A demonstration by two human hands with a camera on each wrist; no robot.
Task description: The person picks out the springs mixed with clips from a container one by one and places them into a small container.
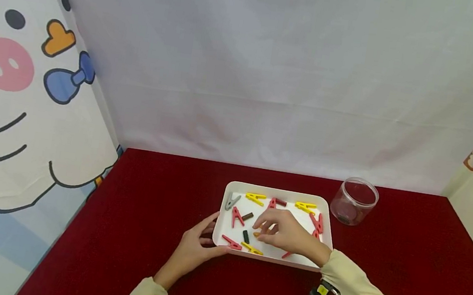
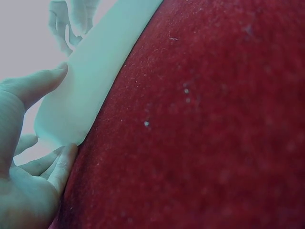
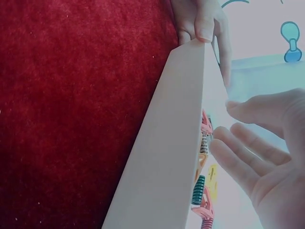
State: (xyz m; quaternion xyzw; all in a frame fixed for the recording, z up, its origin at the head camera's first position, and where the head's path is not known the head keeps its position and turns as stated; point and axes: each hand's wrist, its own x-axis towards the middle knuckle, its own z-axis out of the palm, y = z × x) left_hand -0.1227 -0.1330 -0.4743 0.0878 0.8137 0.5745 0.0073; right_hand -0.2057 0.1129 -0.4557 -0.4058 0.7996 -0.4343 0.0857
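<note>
A white tray carries red, yellow and grey clips, among them a grey clip and a red clip. Small springs lie between them, including a dark green spring and a brown spring. My left hand grips the tray's near left corner, thumb along the front wall. Over the middle of the tray is my right hand, its fingertips by a small orange-yellow piece. In the right wrist view, a gap shows between thumb and fingers. The right forearm hides part of the tray.
A clear round jar stands just beyond the tray's right end, with something dark at its bottom. Dark red cloth covers the table. White curtain hangs behind, and printed cartoon sheets flank both sides.
</note>
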